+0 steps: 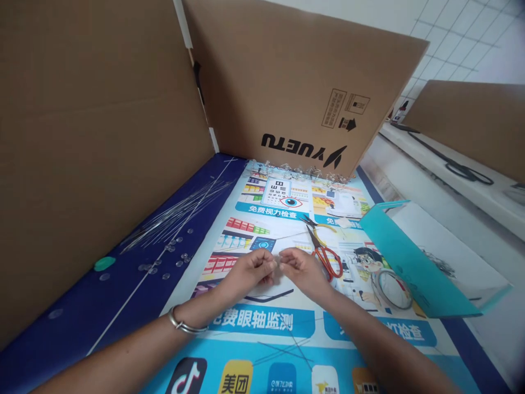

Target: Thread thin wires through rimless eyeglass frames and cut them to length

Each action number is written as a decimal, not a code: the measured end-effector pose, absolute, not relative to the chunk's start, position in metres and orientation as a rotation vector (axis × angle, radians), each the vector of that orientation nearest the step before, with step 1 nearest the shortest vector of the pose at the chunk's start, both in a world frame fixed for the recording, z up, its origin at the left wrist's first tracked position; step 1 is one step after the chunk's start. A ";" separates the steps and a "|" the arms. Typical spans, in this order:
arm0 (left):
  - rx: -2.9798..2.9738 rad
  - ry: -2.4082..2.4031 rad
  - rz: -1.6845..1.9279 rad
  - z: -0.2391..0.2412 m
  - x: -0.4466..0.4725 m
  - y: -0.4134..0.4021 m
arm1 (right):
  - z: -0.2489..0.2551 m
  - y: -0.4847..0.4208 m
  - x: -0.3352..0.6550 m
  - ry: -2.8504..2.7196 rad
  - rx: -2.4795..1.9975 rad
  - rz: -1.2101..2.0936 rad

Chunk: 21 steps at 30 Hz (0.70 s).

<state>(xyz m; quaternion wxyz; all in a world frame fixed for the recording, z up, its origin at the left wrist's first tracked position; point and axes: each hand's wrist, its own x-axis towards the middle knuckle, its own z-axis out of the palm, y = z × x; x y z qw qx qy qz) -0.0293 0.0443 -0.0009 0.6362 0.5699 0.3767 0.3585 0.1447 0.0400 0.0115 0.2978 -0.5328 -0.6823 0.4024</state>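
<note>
Above the printed mat (192, 306), my left hand (255, 267) is closed, its thumb and forefinger pinched together. Facing it across a narrow gap, my right hand (302, 269) is closed in a similar pinch. Whatever sits between the fingertips is too small to make out. Just beyond my right hand lie scissors with red handles (328, 260), blades pointing away. Pliers with yellow handles (324, 225) rest right behind them. A few thin dark wires (287, 350) are scattered on the mat close to me.
At left lie a bundle of thin metal wires (176, 210), several clear discs (153, 262) and a green piece (104, 264). Small clear wired pieces (303, 174) line the back cardboard wall (303, 82). A turquoise box (414, 262) holding dark wire bits stands right. Cardboard (90, 109) closes the left.
</note>
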 end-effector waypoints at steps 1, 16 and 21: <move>1.302 0.876 0.835 -0.001 -0.031 0.046 | 0.020 0.038 0.147 -1.868 -1.446 1.005; 1.742 1.027 0.724 -0.004 -0.039 0.052 | 0.049 -0.052 0.139 -3.181 -1.475 0.194; 1.792 1.039 0.737 -0.004 -0.040 0.053 | 0.047 -0.050 0.128 -3.258 -1.591 0.214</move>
